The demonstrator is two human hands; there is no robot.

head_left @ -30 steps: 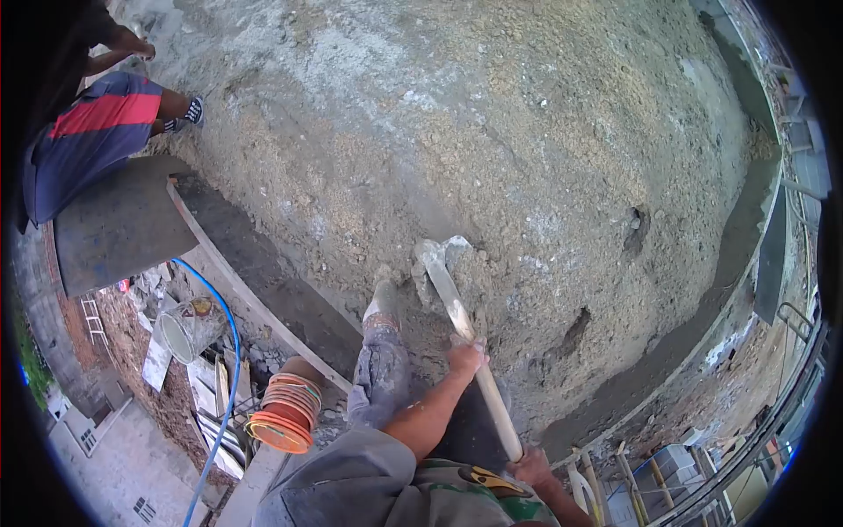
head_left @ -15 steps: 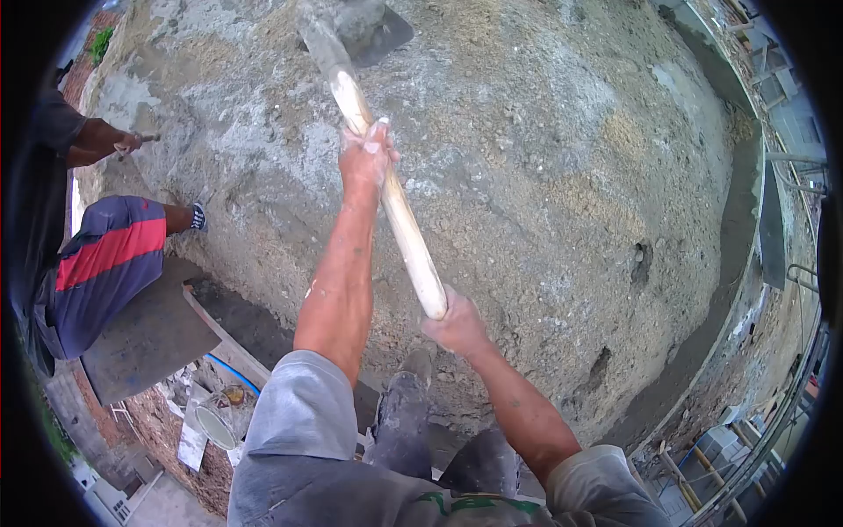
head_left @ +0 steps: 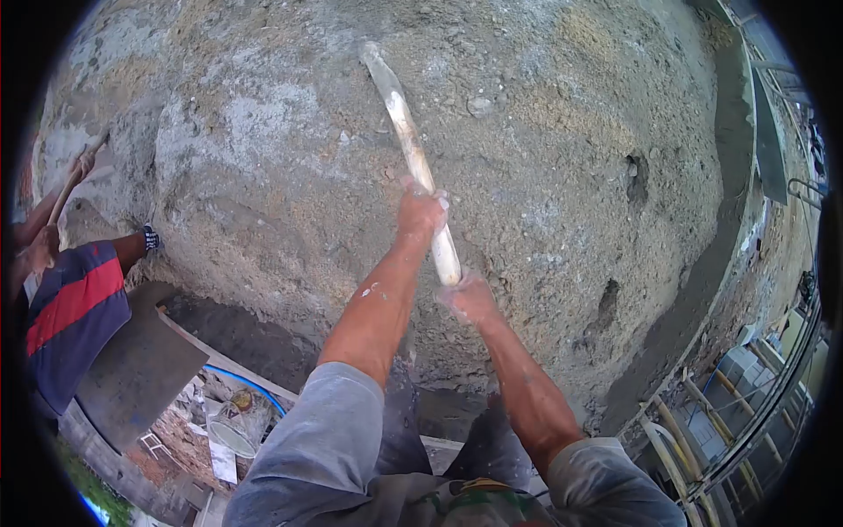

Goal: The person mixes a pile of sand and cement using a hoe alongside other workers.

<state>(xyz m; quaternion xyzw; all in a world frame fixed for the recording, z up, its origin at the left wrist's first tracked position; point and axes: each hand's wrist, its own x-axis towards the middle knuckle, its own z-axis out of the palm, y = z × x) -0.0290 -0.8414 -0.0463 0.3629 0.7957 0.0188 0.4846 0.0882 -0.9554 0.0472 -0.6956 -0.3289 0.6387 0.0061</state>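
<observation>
My left hand (head_left: 421, 211) is closed round the middle of a pale wooden handle (head_left: 406, 127). Lower down, my right hand (head_left: 468, 299) grips the handle's near end. The handle points up and away from me over a mound of grey-brown sandy material (head_left: 544, 176). Its far end is coated in grey, and the tool's head there cannot be made out against the mound. Both my arms are stretched forward, and the hands are a short way apart.
At the left a co-worker in shorts with a red stripe (head_left: 79, 307) holds another wooden handle (head_left: 63, 198). Beside them lies a dark board (head_left: 140, 369). A blue hose (head_left: 241, 378) and a white bucket (head_left: 233, 437) are at lower left. Wooden poles (head_left: 676, 430) stand at lower right.
The tool swung from near my feet up and forward over the mound; its grey load and dark blade, visible half a second ago, no longer show. The co-worker's handle now shows more fully.
</observation>
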